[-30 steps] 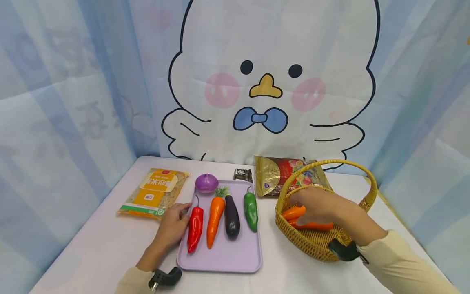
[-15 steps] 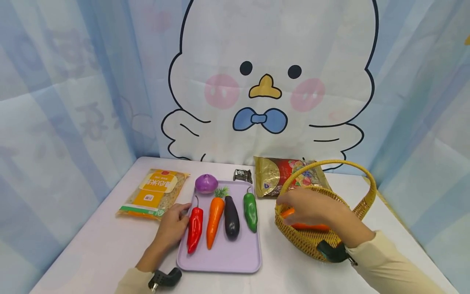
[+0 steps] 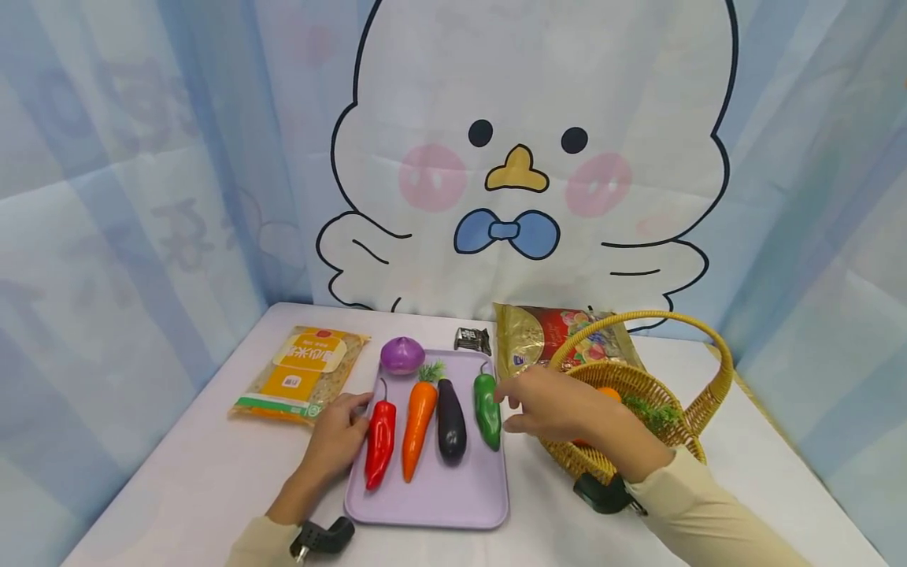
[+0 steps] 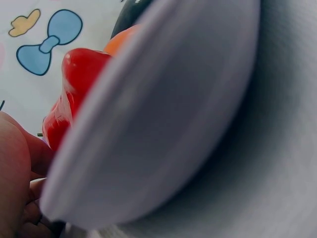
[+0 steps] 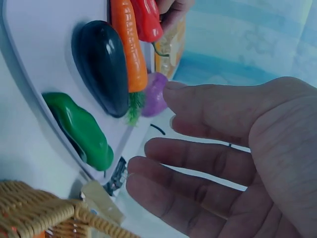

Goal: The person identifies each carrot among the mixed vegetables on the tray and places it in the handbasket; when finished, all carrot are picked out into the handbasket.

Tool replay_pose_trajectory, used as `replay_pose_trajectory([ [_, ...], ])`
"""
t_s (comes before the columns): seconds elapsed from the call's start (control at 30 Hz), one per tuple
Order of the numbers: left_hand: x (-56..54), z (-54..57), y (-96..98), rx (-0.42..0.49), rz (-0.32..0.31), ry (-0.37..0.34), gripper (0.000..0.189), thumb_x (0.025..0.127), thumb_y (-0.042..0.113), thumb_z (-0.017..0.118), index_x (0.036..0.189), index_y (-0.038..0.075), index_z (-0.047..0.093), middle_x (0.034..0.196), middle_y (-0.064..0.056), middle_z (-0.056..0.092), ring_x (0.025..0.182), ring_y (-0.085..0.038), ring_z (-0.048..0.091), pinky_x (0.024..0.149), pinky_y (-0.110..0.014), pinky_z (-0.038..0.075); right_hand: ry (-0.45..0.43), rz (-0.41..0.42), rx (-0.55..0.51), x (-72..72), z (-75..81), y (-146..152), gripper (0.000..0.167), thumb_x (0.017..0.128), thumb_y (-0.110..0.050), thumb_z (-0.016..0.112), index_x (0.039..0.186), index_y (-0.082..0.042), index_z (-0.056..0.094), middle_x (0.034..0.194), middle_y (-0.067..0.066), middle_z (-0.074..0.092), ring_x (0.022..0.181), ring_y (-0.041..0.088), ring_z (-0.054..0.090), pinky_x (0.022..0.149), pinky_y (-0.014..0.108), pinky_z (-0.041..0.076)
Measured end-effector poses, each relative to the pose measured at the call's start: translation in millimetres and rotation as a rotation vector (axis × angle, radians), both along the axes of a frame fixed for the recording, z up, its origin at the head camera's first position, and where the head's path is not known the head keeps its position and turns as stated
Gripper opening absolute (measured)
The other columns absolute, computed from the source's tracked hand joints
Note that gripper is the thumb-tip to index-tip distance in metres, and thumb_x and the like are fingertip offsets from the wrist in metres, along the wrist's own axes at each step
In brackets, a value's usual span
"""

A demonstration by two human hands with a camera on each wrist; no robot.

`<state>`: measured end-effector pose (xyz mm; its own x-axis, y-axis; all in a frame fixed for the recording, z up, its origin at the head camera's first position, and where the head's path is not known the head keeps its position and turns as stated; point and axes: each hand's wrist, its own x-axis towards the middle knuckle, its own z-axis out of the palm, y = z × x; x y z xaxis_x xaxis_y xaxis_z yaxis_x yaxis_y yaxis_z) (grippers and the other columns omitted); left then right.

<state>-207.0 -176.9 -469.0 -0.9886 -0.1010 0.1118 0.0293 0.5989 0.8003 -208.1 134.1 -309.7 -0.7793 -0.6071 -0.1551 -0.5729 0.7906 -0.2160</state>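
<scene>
My left hand point(image 3: 336, 437) grips the left rim of a lilac tray point(image 3: 432, 504), its fingertips next to a red chili pepper point(image 3: 380, 445). On the tray lie a carrot point(image 3: 420, 429), an eggplant point(image 3: 451, 425) and a green chili pepper point(image 3: 487, 409) in a row. A purple onion point(image 3: 402, 356) sits at the tray's far left corner. My right hand point(image 3: 549, 405) hovers between the green pepper and a wicker basket point(image 3: 638, 382), fingers loosely bent. In the right wrist view, nothing is between its thumb and fingers point(image 5: 198, 153).
Inside the basket, partly hidden by my right arm, are orange vegetables point(image 3: 609, 393) with green tops point(image 3: 655, 413). Its tall handle point(image 3: 723, 370) arches upward. Behind stand a gold and red bag point(image 3: 524, 331) and a small black packet point(image 3: 472, 339). A yellow grain bag point(image 3: 305, 370) lies left.
My right hand has come out of the basket and moved left to the tray's right edge, uncovering green tops in the basket. The left hand stays at the tray rim.
</scene>
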Motion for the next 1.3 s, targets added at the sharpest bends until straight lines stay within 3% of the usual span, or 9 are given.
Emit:
replay_pose_trajectory([
  [0.17,0.1,0.5,0.2,0.005,0.003,0.000,0.043,0.094,0.004,0.057,0.136,0.002,0.063,0.108,-0.011,0.063,0.078,-0.020,0.052,0.063,-0.026,0.046,0.027,0.070,-0.035,-4.2,-10.3,-12,0.019,0.090,-0.018,0.074,0.109,-0.013,0.075,0.100,-0.001,0.072,0.088,0.016,0.064,0.083,0.037,0.055],
  [0.33,-0.5,0.2,0.1,0.003,-0.001,0.004,0.043,0.093,0.003,0.057,0.136,0.002,0.063,0.109,-0.011,0.064,0.079,-0.019,0.052,0.063,-0.026,0.046,0.079,0.134,-0.045,-9.7,-23.8,-25,0.023,0.091,-0.019,0.073,0.112,-0.011,0.075,0.105,-0.001,0.074,0.096,0.018,0.067,0.089,0.038,0.055],
  [0.73,-1.2,0.5,-0.1,0.004,-0.001,0.008,0.042,0.093,0.004,0.057,0.134,0.003,0.064,0.106,-0.009,0.063,0.077,-0.019,0.052,0.062,-0.027,0.045,0.149,0.187,-0.057,-15.2,-51.2,-53,0.034,0.091,-0.018,0.073,0.125,-0.010,0.073,0.127,0.005,0.069,0.123,0.024,0.062,0.106,0.042,0.046],
  [1.3,-0.2,-0.1,-0.2,-0.003,0.004,0.003,0.042,0.093,0.004,0.058,0.135,0.003,0.064,0.104,-0.009,0.063,0.077,-0.019,0.051,0.061,-0.026,0.045,0.188,0.209,0.012,-29.9,-73.3,-89,0.038,0.090,-0.006,0.067,0.126,-0.016,0.072,0.130,-0.001,0.067,0.128,0.021,0.058,0.105,0.037,0.048],
])
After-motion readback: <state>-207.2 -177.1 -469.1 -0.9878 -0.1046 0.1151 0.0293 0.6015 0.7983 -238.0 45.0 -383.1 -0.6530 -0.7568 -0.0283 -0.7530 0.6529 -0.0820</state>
